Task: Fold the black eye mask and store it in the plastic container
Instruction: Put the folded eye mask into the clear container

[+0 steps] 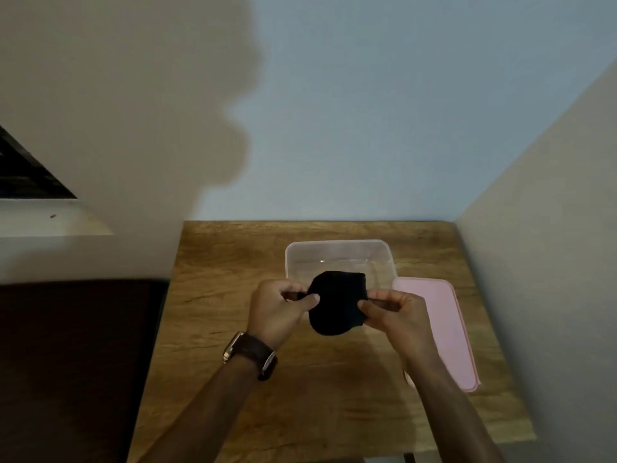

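Scene: a person's two bare forearms reached over a small wooden bench [233, 262] set into a corner, with pale walls behind and to the right.
Eye mask: the black eye mask [335, 304] was doubled into a rounded pad and held in the air between both hands, in front of the near edge of the plastic container [337, 250].
Left hand: the left hand [278, 309] was closed in a pinch on the mask's left edge, thumb on top; a thin dark strip, possibly the strap, showed between the fingers.
Right hand: the right hand [395, 312] was closed in a matching pinch on the mask's right edge.
Container: clear, rectangular, lid off, nothing visible inside; it sat toward the back of the bench, short of the rear edge.
Lid: a pink lid [444, 329] lay flat just right of the container, running along the bench's right edge and partly hidden by the right forearm.
Open room: bare wood lay left of the container and in front of the hands; the right wall met the bench edge beside the lid.
Left side: a dark brown surface [73, 362] adjoined the bench.
Wrist: a wristwatch [250, 355] on a dark strap sat on the left wrist.
Writing: none could be read.
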